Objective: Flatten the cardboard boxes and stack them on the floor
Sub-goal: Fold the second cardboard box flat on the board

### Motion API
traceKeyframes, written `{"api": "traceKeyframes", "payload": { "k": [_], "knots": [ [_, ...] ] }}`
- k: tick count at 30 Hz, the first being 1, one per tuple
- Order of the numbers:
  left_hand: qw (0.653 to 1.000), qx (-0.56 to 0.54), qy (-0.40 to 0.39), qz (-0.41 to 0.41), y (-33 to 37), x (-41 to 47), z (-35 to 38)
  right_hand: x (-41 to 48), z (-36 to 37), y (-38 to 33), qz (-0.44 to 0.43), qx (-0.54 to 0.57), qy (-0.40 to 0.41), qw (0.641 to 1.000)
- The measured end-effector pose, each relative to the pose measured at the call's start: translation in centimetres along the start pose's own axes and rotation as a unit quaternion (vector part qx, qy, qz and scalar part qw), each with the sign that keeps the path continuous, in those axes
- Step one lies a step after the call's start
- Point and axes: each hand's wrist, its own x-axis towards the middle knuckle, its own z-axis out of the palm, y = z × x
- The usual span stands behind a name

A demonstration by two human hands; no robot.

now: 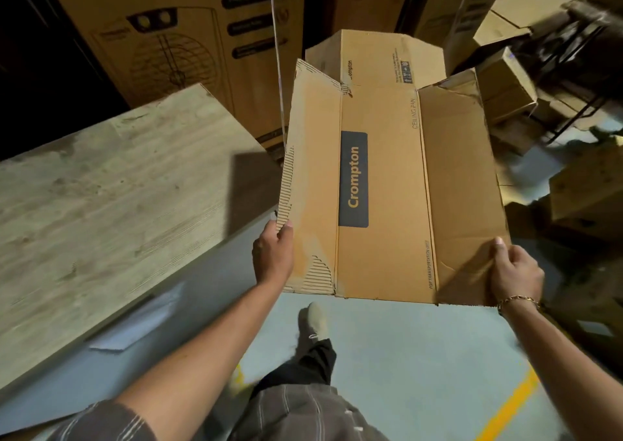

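A flattened Crompton ceiling-fan carton point(387, 184) is gripped at centre frame by left hand point(273, 253) and right hand point(514, 268); it should be kept level and lowered squarely to the floor point(404, 356).

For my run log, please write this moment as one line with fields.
stage: carrying | object: flattened Crompton box, held in the air | left hand: grips left edge | right hand: grips right corner | below: floor | stacked: not yet
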Motion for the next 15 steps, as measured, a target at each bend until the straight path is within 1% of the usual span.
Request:
{"api": "traceKeyframes", "payload": {
  "k": [3, 6, 12, 15],
  "knots": [
    [1.0, 0.0, -0.005, -0.012, 0.9, 2.5, 4.4, 5.1, 1.9, 0.1, 0.005, -0.013, -0.005, 1.0],
    [0.999, 0.007, -0.008, -0.046, 1.3, 5.3, 8.8, 10.3, 4.6, 0.1, 0.009, -0.035, -0.019, 0.999],
    [0.993, 0.044, -0.003, -0.108, 1.2, 10.0, 16.1, 19.5, 11.6, 0.1, 0.005, -0.093, -0.082, 0.992],
    [0.989, 0.061, 0.012, -0.138, -0.2, 12.1, 19.2, 23.0, 15.8, 0.5, -0.005, -0.122, -0.114, 0.986]
  ]
}}
